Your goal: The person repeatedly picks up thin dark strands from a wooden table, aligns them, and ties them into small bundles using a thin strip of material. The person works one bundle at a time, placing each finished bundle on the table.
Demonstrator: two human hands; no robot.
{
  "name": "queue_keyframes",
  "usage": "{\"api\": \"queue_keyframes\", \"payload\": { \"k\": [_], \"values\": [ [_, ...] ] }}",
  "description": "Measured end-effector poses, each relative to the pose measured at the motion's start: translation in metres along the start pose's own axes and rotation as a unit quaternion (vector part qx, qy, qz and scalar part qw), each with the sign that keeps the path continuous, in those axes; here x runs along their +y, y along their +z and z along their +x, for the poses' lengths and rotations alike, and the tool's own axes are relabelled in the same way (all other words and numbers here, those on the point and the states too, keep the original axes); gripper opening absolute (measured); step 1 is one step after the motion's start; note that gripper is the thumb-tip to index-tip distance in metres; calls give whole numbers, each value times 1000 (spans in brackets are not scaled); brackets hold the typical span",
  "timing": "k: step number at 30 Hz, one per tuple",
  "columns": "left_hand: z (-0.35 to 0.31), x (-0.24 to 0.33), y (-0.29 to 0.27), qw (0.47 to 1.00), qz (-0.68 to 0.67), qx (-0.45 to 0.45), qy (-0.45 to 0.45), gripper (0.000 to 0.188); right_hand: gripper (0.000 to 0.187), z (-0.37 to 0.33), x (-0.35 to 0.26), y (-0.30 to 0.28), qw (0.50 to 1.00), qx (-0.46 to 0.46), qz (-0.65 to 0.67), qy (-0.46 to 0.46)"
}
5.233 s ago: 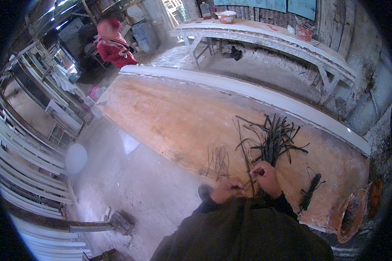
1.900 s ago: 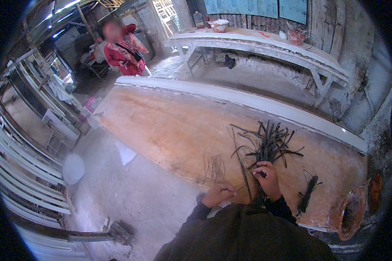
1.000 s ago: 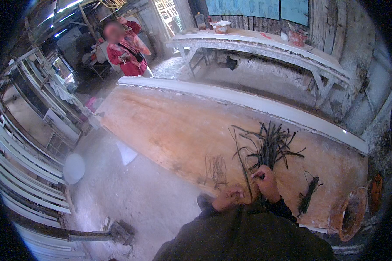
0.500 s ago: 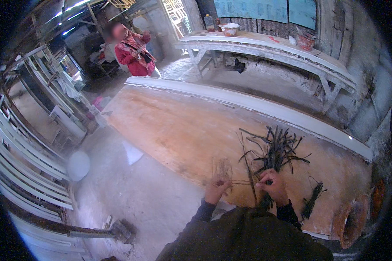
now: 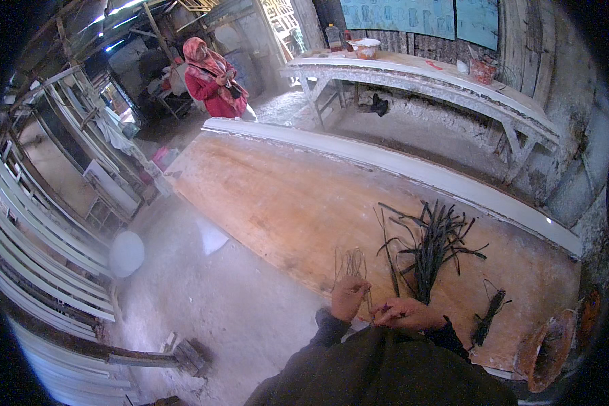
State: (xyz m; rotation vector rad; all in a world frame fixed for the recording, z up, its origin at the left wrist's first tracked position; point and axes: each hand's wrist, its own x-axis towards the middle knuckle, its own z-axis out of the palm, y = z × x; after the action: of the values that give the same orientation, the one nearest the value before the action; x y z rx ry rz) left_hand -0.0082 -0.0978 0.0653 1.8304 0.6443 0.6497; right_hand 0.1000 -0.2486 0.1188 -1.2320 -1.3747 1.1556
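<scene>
At the near edge of the orange-brown wooden tabletop [image 5: 271, 196], my left hand [image 5: 348, 298] is closed on a loose bunch of thin, looped strands [image 5: 350, 261], whose loops rise above the fingers. Close beside it, my right hand [image 5: 410, 314] pinches a strand that runs across from the left hand. Just beyond my right hand lies a bundle of long dark strips [image 5: 434, 250], its ends fanned out away from me. Farther right is a smaller dark bundle [image 5: 490, 317]. Whether the strands are wire or fibre I cannot make out.
A white moulding [image 5: 386, 159] runs along the tabletop's far side. Behind it stands a whitened bench [image 5: 413, 73] with a bowl [image 5: 365, 47] and a bucket [image 5: 482, 70]. A person in red [image 5: 216, 84] stands beyond the far left end. Long white strips [image 5: 47, 264] are racked at left.
My right hand has moved down and left, away from the dark bundle, to my left hand. The stretch of strand between my hands is shorter. The other person's raised hand has come down.
</scene>
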Motion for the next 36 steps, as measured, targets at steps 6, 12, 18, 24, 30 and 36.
{"api": "queue_keyframes", "payload": {
  "k": [6, 12, 18, 24, 30, 36],
  "values": [
    [-3, 1, 9, 995, -16, -22, 93, 9, 12, -11, 12, -3, 999, 16, 47, 12],
    [-7, -26, 23, 994, 0, -85, 69, 11, 13, -19, 18, -9, 991, 27, 58, 120],
    [-10, -9, 14, 980, -95, -175, -1, 9, 10, -15, 10, -6, 963, 234, -1, 131],
    [-22, -3, 28, 895, -212, -388, 67, 8, 12, -4, 39, -13, 833, 500, -237, 19],
    [-18, 14, 11, 886, -207, -412, 53, 7, 18, -13, 55, -19, 828, 495, -261, 40],
    [4, -24, 1, 984, -40, -161, -61, 13, 9, -29, 58, -29, 875, 461, -145, 32]
  ]
}}
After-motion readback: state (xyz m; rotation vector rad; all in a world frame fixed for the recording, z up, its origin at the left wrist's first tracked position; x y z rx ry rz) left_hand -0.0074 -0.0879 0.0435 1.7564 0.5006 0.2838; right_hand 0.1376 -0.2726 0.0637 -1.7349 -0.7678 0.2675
